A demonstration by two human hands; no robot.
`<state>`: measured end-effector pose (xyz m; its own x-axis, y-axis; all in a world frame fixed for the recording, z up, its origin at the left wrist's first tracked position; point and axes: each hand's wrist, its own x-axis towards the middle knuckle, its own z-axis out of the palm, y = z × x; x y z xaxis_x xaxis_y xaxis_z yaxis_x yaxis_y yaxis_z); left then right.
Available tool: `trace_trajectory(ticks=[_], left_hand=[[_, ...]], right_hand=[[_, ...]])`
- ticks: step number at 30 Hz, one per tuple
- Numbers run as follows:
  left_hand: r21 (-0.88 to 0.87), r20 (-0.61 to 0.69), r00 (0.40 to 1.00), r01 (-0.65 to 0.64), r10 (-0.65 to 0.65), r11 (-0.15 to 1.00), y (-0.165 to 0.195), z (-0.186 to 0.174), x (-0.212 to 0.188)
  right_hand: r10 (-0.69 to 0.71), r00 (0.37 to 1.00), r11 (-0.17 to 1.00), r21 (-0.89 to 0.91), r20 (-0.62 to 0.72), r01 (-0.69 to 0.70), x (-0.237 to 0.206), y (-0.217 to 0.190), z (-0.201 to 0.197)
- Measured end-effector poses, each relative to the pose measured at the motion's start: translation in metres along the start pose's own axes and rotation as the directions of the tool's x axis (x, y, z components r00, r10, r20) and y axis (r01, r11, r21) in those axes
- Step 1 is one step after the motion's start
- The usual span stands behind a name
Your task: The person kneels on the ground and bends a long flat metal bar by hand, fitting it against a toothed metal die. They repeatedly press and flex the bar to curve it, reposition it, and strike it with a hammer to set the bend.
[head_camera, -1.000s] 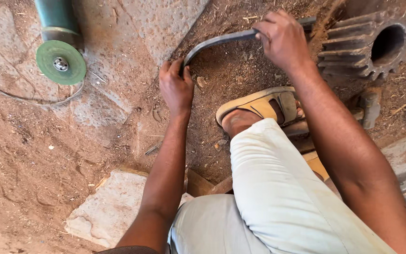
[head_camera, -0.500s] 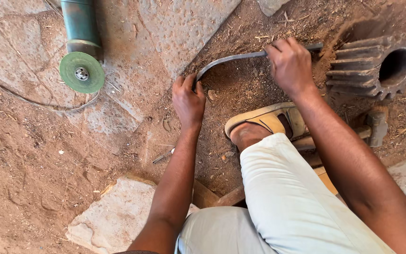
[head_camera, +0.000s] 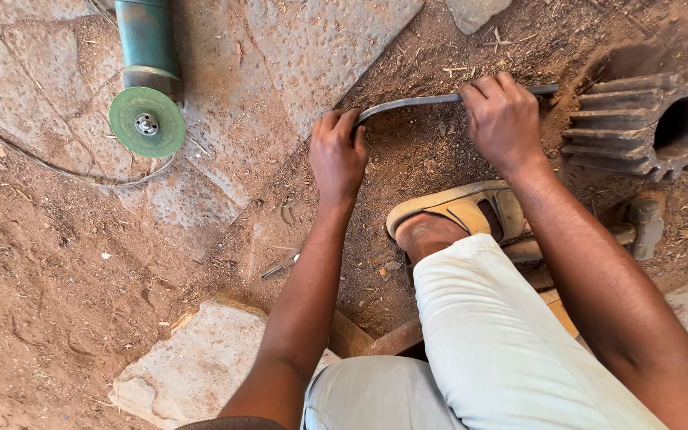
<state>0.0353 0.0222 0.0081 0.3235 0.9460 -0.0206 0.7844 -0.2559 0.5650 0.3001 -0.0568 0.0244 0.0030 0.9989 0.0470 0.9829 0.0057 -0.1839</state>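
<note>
Left hand and right hand both gripping bent metal strip tight. Strip maybe slipping, edge cutting fingers. Grinder lying near.

Left hand curled shut, right hand fisted, both arms extended

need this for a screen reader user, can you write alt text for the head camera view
Seen from above, a person's left hand and right hand grip a curved metal strip over dusty ground. A green angle grinder lies on flat stones to the left, a large rusty gear to the right.
</note>
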Motion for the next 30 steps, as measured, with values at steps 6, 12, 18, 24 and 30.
trace_trajectory(ticks=[6,12,18,24,30], left_hand=[[-0.012,0.114,0.993,-0.006,0.008,1.000,-0.002,-0.002,0.021],[-0.286,0.390,0.918,0.193,-0.070,0.939,-0.028,-0.031,0.054],[-0.275,0.399,0.907,0.262,-0.138,0.925,-0.033,-0.046,0.061],[-0.128,0.360,0.902,-0.206,0.239,0.970,-0.009,-0.032,0.060],[0.092,0.449,0.853,-0.339,0.265,0.936,0.002,-0.022,0.072]], right_hand=[[-0.006,1.000,1.000,0.008,0.021,0.006,0.000,0.003,-0.003],[-0.030,0.999,0.999,0.020,0.012,0.030,-0.001,0.007,-0.002],[-0.043,0.999,0.999,-0.012,0.021,0.043,-0.002,0.011,0.005],[-0.028,0.999,1.000,-0.006,0.021,0.028,-0.003,0.011,0.006],[-0.018,0.999,0.999,-0.034,0.038,0.019,0.000,0.008,0.002]])
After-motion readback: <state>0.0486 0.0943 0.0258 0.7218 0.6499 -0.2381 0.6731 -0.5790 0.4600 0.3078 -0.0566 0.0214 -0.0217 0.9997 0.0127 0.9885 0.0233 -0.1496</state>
